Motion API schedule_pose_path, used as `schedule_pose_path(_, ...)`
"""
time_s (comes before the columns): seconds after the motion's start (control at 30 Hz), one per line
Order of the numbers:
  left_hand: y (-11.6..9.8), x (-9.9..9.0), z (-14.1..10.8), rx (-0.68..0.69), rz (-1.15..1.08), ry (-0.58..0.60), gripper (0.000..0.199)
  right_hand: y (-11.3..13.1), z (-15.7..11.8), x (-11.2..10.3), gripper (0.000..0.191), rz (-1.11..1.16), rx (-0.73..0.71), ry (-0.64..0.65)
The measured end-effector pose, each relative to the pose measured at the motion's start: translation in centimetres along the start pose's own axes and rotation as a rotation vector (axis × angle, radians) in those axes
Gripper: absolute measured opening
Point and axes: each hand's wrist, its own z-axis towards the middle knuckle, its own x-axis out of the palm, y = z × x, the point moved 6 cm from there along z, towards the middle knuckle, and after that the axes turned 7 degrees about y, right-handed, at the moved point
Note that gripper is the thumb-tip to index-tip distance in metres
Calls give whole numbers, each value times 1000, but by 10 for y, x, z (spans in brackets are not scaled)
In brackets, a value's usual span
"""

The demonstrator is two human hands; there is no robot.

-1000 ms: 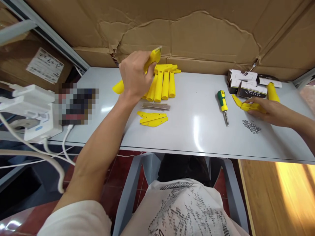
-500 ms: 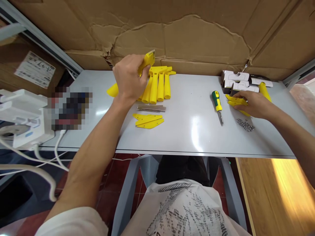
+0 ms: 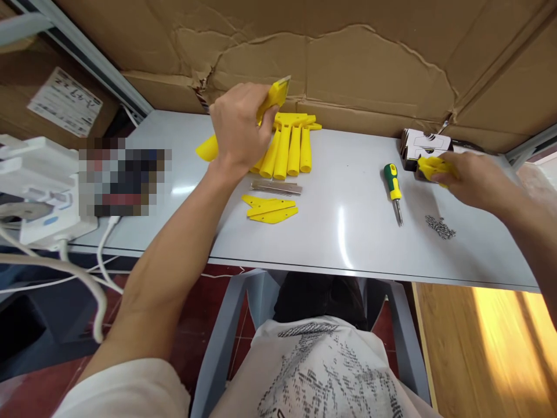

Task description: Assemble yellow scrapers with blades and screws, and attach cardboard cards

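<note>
My left hand (image 3: 241, 125) is closed around a yellow scraper (image 3: 275, 97) with a thin metal blade at its tip, raised over the table. A yellow tube end (image 3: 207, 149) shows left of this hand; whether it belongs to that scraper I cannot tell. Just behind lie several yellow scraper handles (image 3: 282, 151) in a row. My right hand (image 3: 474, 177) is closed on yellow plastic plates (image 3: 435, 168), lifted off the table; it is slightly blurred. Below it is a heap of small screws (image 3: 440, 227). A green and yellow screwdriver (image 3: 394, 188) lies to its left.
Metal blades (image 3: 276, 187) and flat yellow plates (image 3: 270, 209) lie in front of the handles. Printed boxes (image 3: 424, 145) stand at the back right. A power strip (image 3: 52, 203) with cables sits at the left. Cardboard (image 3: 348, 64) closes off the back of the table (image 3: 322, 244).
My right hand has lifted the yellow plates off the table at the right. My left hand keeps hold of the scraper. The view has shifted slightly.
</note>
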Motion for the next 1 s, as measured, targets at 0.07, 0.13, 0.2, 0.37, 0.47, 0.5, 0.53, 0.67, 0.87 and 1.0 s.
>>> schedule_pose_path(0.07, 1, -1, 0, -16, -31, 6, 20, 39, -11, -29, 20, -7, -104, -187)
schedule_pose_path(0.13, 4, -3, 1, -18, -54, -11, 18, 102, -24, -45, 13, 55, -364, -267)
schedule_pose_path(0.2, 8, -6, 3, -11, -57, -50, 14, 175, -37, -46, 10, 41, -594, -227)
schedule_pose_path(0.37, 14, -12, 6, -1, -152, -78, 4, 315, -54, -29, 37, -32, -842, -211)
schedule_pose_path(0.47, 13, -13, 5, -6, -158, -76, 4, 352, -54, -16, 49, -27, -859, -246)
schedule_pose_path(0.5, 13, -13, 5, -9, -154, -74, 4, 358, -54, -12, 50, -24, -862, -260)
schedule_pose_path(0.53, 12, -12, 5, -8, -150, -69, 4, 362, -52, -7, 51, -23, -864, -273)
schedule_pose_path(0.67, 10, -8, 6, 5, -177, -88, 13, 368, -49, 12, 51, -25, -874, -282)
schedule_pose_path(0.87, 6, -8, 6, 33, -273, -102, 32, 370, -51, 24, 55, -20, -876, -231)
schedule_pose_path(1.0, 5, -9, 5, 75, -205, -137, 34, 366, -59, 25, 52, -12, -857, -239)
